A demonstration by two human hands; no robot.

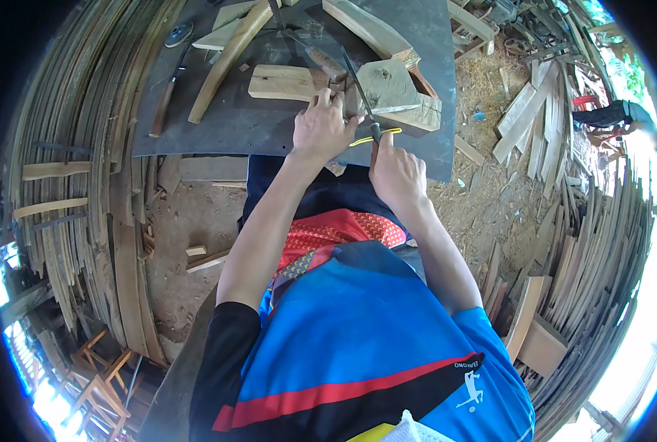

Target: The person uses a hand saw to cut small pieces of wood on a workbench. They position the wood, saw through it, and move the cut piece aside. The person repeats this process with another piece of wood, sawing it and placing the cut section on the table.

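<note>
My left hand [319, 129] presses down at the table's near edge, its fingers curled against a pale piece of wood [389, 85] and its thumb pointing right. My right hand [400, 175] grips the black handle of a tool with a long, thin, dark blade [358, 82]. That blade points away over the wood; whether it is a file or a saw seen edge-on I cannot tell. A curved yellow strip [387, 132] shows by the handle. Left of my left hand lies a light wooden block [278, 82], with a wooden-handled tool [325, 65] just beyond it.
The dark tabletop [218, 129] also bears a long curved wooden piece [232, 62], another wooden-handled tool [165, 103], a round disc [179, 34] and a shaped board [369, 29]. Stacked planks [85, 110] line both sides. Another person [619, 116] is far right.
</note>
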